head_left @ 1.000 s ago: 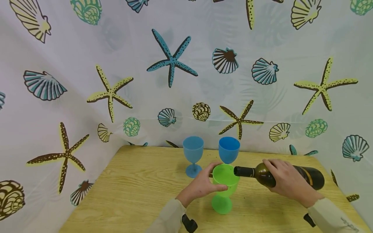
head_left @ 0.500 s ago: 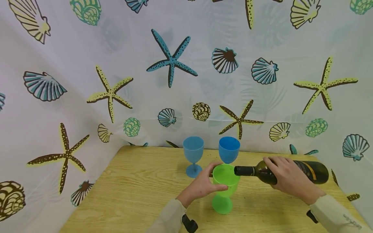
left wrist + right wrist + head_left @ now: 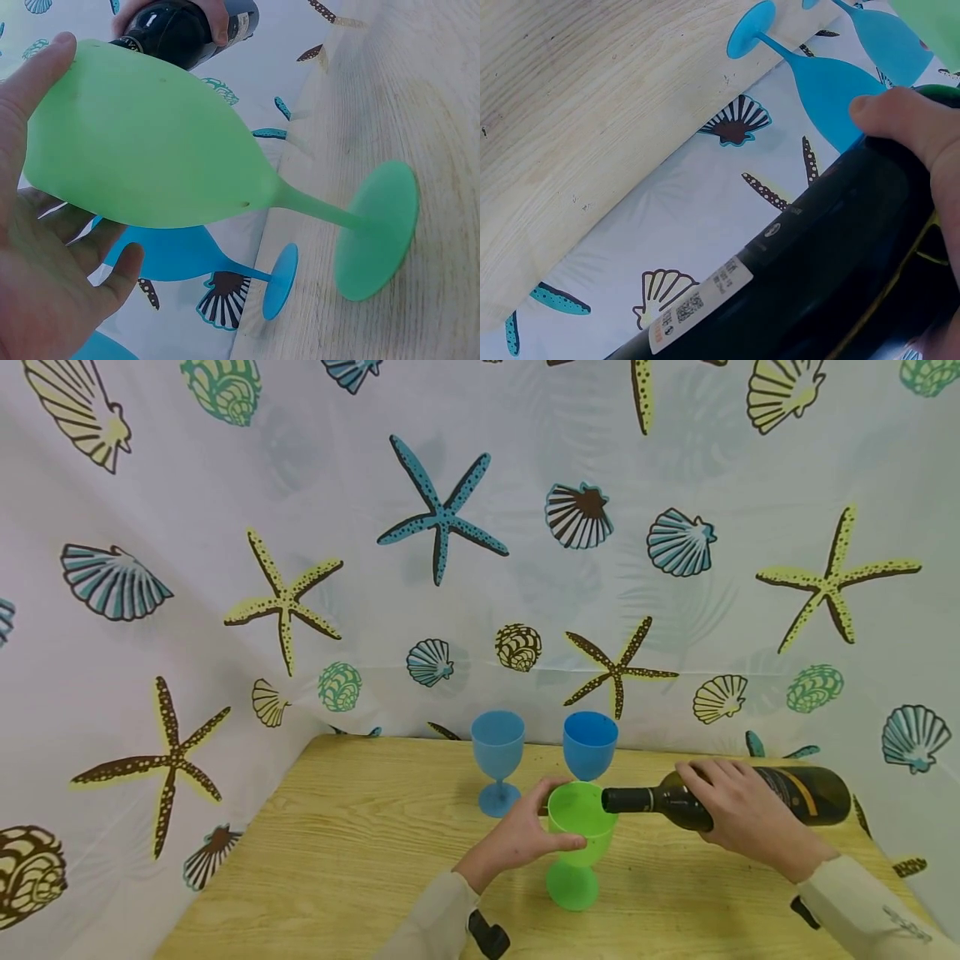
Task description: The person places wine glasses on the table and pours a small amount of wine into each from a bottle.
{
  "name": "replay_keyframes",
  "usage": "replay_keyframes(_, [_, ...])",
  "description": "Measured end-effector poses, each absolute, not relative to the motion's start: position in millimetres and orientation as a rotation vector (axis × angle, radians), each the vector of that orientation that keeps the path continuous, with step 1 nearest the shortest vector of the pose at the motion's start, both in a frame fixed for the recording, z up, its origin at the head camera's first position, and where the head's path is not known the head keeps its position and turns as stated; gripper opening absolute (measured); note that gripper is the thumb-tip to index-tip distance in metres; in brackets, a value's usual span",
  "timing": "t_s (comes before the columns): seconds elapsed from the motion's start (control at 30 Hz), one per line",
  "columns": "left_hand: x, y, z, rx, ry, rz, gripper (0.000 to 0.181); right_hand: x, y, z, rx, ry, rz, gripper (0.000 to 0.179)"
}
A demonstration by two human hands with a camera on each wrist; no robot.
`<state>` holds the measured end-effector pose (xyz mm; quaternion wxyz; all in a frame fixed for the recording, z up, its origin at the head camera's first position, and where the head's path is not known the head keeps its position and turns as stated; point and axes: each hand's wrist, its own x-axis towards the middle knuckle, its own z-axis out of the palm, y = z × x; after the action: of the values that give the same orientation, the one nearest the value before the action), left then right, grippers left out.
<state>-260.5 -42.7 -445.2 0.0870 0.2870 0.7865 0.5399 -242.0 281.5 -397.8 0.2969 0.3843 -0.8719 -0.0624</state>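
A green goblet (image 3: 587, 818) stands upright on the wooden table. My left hand (image 3: 521, 833) holds its bowl, thumb on the near side and fingers round the far side. In the left wrist view, the goblet (image 3: 150, 142) has its stem and round foot in sight, the foot on the tabletop. My right hand (image 3: 738, 810) grips a dark wine bottle (image 3: 813, 795) from above at its shoulder. Lying nearly level in the air, the bottle points its mouth left, right at the goblet's rim. A white barcode sticker (image 3: 701, 304) shows on the bottle in the right wrist view.
Behind the green goblet stand a light blue goblet (image 3: 498, 747) and a darker blue goblet (image 3: 590, 743), near the back edge of the table (image 3: 360, 843). A white curtain (image 3: 352, 610) printed with starfish and shells encloses the back and sides.
The bottle's base has risen and shifted slightly right, bringing the bottle closer to level, while its mouth stays at the goblet's rim. The left hand and green goblet have stayed put.
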Motion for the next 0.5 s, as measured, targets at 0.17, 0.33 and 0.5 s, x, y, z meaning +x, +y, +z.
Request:
replay_keyframes(0.17, [-260.2, -42.7, -445.6, 0.869, 2.338, 1.615, 0.074, -243.2, 281.7, -396.5, 1.032, -2.305, -0.177, 0.100])
replay_keyframes(0.33, [-260.4, -42.6, -445.3, 0.855, 2.342, 1.615, 0.074, -244.8, 282.1, -394.2, 1.029, -2.294, -0.187, 0.099])
replay_keyframes(0.5, [-260.5, -42.9, -446.2, 0.852, 2.335, 1.617, 0.074, -245.5, 282.5, -392.8, 1.031, -2.285, -0.211, 0.098])
